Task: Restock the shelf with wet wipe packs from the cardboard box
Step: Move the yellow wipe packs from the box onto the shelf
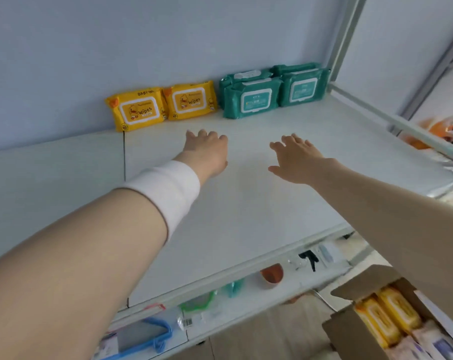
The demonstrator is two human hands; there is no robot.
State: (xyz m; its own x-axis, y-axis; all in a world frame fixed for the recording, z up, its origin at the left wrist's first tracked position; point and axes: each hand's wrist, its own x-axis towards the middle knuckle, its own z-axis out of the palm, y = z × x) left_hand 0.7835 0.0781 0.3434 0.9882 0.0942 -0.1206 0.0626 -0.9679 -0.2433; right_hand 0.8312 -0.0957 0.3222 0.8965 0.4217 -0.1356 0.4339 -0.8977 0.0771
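Top shelf [246,216], white, seen from above. Far edge against the wall: 2 yellow wipe packs [139,110] side by side, propped up with labels facing out; just to their right, 4 teal wipe packs [252,100], 2 in front and 2 behind, of which only the tops show. Left hand [207,149]: empty, fingers straight and loosely together, pointing at the yellow pair, just short of them; white wristband [168,188] on the forearm. Right hand [298,157]: empty, fingers spread, palm down, near the teal group but apart from it. Cannot tell whether either palm touches the shelf surface. Cardboard box [347,333], near right, below shelf level, flaps open: 2 yellow packs [399,307] on edge inside, pale packs [427,341] nearer, count unclear. On the lower shelf [292,284]: 1 orange bowl [272,274], 1 spray bottle [308,258].
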